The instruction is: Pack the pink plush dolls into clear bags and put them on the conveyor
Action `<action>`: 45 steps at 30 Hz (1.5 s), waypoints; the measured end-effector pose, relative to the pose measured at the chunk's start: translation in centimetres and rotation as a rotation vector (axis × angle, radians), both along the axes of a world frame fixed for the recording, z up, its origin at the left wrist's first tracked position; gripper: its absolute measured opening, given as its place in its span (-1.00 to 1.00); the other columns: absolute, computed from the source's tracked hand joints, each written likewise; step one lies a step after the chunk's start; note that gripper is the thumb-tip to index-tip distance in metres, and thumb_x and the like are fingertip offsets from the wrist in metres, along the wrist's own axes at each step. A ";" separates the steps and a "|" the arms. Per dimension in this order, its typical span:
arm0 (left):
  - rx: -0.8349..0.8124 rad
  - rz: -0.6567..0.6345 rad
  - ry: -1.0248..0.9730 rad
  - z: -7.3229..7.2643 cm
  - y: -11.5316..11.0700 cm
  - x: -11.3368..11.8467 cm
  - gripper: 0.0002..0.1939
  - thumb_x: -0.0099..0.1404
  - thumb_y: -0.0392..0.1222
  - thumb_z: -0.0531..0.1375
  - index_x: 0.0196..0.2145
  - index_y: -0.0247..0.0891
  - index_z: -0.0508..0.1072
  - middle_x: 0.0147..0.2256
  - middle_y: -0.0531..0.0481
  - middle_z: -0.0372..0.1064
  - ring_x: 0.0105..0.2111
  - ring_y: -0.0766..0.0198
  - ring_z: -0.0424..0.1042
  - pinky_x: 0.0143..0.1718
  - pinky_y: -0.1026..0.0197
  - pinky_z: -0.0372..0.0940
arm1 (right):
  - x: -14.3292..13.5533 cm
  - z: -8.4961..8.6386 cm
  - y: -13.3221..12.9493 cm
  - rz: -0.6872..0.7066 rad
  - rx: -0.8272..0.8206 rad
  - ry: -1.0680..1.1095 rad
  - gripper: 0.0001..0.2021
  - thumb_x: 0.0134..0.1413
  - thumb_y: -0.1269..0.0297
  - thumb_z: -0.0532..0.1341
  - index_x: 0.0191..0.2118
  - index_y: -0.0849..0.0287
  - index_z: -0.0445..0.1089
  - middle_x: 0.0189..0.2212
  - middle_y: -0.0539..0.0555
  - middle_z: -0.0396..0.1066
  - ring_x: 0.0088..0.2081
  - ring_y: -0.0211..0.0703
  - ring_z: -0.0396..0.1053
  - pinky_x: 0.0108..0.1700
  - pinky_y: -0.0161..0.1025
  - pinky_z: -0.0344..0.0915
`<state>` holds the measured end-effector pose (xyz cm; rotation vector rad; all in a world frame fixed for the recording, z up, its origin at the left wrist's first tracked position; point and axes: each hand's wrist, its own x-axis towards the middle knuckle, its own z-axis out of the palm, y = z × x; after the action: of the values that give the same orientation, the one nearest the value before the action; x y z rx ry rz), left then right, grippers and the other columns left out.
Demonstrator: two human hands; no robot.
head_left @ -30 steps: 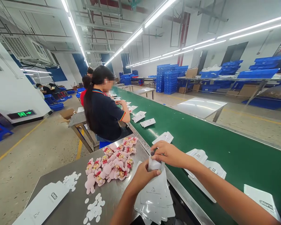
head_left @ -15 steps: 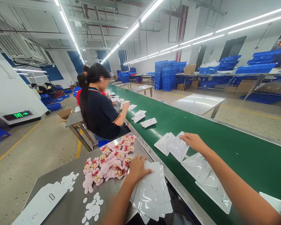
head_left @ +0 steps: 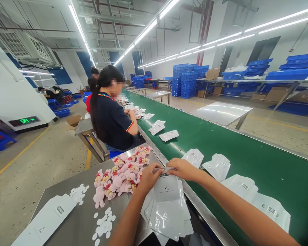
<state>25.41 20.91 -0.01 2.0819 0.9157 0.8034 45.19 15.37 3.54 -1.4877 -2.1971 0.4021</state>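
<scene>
My left hand point(head_left: 151, 176) and my right hand point(head_left: 182, 168) meet at the top edge of a white plastic pouch point(head_left: 166, 190). Fingers of both pinch that edge, and the pouch hangs just over a stack of similar flat pouches point(head_left: 162, 221) at the table's corner. Beside my left hand lies a heap of pink plush bunny dolls point(head_left: 118, 174). Nearer to me are loose white discs point(head_left: 102, 222). Another fanned pile of white pouches point(head_left: 50, 218) lies at the left, with more discs point(head_left: 78, 194) at its end.
A green conveyor belt point(head_left: 207, 140) with a metal rim runs away past the table. Filled-looking pouches point(head_left: 242, 187) lie on it. A co-worker point(head_left: 113, 116) in a dark shirt sits ahead, facing the belt. Stacked blue crates point(head_left: 188, 83) stand beyond.
My right hand has left the pouch on the belt and come back to the table. Both hands now grip the top of a pouch over the stack.
</scene>
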 end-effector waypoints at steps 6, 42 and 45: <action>-0.780 -0.017 -0.653 0.3 -0.4 -2.5 -0.41 0.05 0.10 0.24 -0.03 -0.30 0.33 -0.17 -0.20 0.44 -0.22 0.06 0.44 -0.24 0.11 0.32 | -3.3 0.8 6.3 0.036 -0.152 0.284 -0.77 -0.01 0.08 0.21 -0.38 0.15 0.43 -0.43 -0.04 0.41 -0.36 -0.25 0.32 -0.35 -0.37 0.19; -0.309 -0.013 -0.176 1.6 -3.7 0.6 -0.63 0.03 -0.07 0.26 -0.20 -0.26 0.42 -0.30 -0.01 0.44 -0.29 0.13 0.36 -0.28 0.19 0.26 | -1.6 5.5 -2.4 -0.352 0.094 0.632 -0.68 0.05 -0.02 0.11 -0.46 0.15 0.28 -0.58 -0.05 0.31 -0.53 -0.28 0.23 -0.47 -0.32 0.18; -0.260 -0.023 -0.134 1.7 -3.9 0.5 -0.67 0.04 -0.08 0.25 -0.22 -0.23 0.43 -0.35 0.04 0.43 -0.35 0.19 0.35 -0.33 0.24 0.24 | -0.6 5.5 -2.5 -0.377 0.052 0.575 -0.67 0.06 -0.03 0.10 -0.47 0.16 0.28 -0.58 -0.05 0.34 -0.52 -0.28 0.24 -0.47 -0.32 0.18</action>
<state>25.87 17.05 1.67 1.7890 0.8720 0.7581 44.54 12.84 9.02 -1.4854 -1.4404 0.5549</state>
